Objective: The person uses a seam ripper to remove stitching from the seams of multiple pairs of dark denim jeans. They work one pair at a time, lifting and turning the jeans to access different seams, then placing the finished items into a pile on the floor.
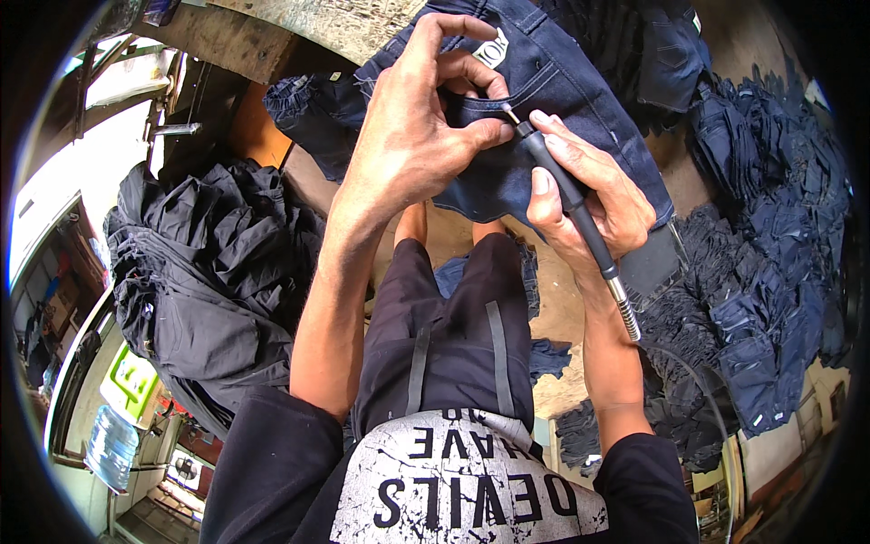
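Dark blue denim shorts (580, 95) are spread in front of me, with a curved pocket edge and a white printed label near the top. My left hand (403, 136) is closed on the denim by that pocket, its thumb and fingers bent around the edge. In my right hand (609, 186) is a black pen-shaped tool (571, 192), gripped like a pencil. Its thin metal tip meets the pocket edge, close to my left thumb; whether it touches the cloth I cannot tell. A metal spring sleeve and a thin cord trail from its back end.
Black garments (213, 263) are heaped at the left. Stacks of dark blue denim (770, 227) fill the right side. At the far end stands a wooden board (317, 23). A clear plastic water container (113, 449) and a green box (131, 381) are at lower left.
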### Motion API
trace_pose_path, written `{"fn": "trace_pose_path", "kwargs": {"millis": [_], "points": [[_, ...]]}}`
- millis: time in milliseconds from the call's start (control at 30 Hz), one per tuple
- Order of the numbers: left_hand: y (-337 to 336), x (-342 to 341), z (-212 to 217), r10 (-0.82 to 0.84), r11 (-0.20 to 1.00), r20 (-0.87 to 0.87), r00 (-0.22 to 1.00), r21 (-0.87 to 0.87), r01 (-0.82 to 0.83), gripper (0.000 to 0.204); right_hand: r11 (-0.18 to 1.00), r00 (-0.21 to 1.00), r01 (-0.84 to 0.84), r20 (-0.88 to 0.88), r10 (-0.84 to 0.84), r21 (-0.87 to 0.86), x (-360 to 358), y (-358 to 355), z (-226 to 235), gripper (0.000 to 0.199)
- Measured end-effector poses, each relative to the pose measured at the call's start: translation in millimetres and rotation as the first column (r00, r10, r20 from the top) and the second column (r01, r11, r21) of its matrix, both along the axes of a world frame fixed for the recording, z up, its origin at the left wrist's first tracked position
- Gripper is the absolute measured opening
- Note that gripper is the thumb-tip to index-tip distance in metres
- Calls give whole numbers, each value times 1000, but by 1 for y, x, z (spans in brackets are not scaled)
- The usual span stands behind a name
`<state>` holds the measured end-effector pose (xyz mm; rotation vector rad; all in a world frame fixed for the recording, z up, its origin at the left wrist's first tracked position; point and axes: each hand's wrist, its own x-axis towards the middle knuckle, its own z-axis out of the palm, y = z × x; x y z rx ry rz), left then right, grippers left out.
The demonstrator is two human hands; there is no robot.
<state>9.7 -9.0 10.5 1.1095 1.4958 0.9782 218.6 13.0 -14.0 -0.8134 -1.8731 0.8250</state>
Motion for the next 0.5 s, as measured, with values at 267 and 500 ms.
{"fn": "trace_pose_path", "kwargs": {"millis": [267, 500], "points": [[-1, 5, 1, 63, 998, 183, 981, -37, -58, 82, 999, 1000, 26, 1, -26, -33, 2, -1, 2, 29], [0, 3, -5, 31, 1000, 135, 990, 1, -31, 83, 998, 999, 37, -7, -38, -46, 4, -1, 1, 29]]}}
